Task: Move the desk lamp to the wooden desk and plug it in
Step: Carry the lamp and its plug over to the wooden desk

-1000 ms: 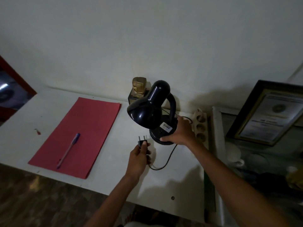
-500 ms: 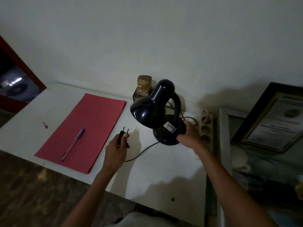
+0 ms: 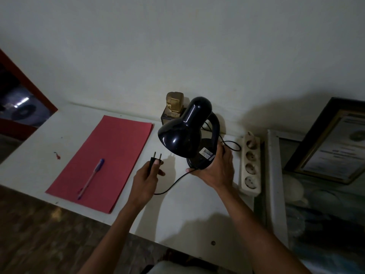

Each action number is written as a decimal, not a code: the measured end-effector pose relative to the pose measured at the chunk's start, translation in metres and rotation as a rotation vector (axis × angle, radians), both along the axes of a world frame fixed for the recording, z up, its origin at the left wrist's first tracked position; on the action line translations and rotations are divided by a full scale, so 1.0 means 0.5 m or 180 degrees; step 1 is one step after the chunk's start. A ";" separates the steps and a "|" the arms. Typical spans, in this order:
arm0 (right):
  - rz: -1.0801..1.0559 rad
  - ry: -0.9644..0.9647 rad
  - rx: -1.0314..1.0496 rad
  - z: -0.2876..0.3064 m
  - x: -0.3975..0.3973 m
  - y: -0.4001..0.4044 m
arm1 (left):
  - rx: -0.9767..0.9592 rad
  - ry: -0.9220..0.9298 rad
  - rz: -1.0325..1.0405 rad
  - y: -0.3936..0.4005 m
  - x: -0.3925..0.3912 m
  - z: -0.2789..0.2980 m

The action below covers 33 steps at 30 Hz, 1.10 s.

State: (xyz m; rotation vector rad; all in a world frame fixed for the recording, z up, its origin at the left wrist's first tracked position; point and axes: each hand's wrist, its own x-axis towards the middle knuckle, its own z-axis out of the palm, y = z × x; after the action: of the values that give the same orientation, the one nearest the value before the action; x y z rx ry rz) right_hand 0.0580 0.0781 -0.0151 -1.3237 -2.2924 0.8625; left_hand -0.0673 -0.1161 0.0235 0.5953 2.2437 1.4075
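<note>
Head view showed the black desk lamp (image 3: pixel 187 133) with its round base at the back right of the white-topped desk (image 3: pixel 197 218), the shade tipped toward the left. The right hand (image 3: pixel 216 171) was wrapped around the near side of the base; whether the base rested fully on the top or was tilted slightly off it could not be told. Compared with a second before, the left hand (image 3: pixel 146 178) had swung away from the base to the lamp's left, fingers closed on the plug (image 3: pixel 155 161) with both pins pointing up. The cord (image 3: pixel 173 183) ran in a slack loop from the base to that hand.

That shift suggested the placing step was nearly over and the plugging step was next. The white power strip (image 3: pixel 250 165) lay just right of the base, along the desk's right edge, so the plug sat on the wrong side of the lamp and would probably have to cross in front of it. The cord looked long enough for that.

Further out lay a red folder (image 3: pixel 118 151) with a pen (image 3: pixel 90 177) on it, and a small gold figure (image 3: pixel 174 104) stood against the wall behind the lamp.
</note>
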 end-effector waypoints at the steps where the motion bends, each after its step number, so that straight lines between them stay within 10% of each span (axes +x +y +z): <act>1: 0.0000 -0.0007 0.0046 -0.001 -0.001 0.001 | -0.0021 -0.0032 -0.0030 0.000 0.003 -0.001; 33: -0.0875 0.0443 0.0415 0.140 0.017 -0.210 | 0.0782 -0.0217 -0.0705 -0.142 -0.021 0.068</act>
State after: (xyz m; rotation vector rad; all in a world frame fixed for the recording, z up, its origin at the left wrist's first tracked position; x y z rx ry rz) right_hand 0.0666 -0.0269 0.0549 -1.4299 -1.9674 0.6787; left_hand -0.0778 -0.1869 0.0574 0.8345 1.8997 1.5723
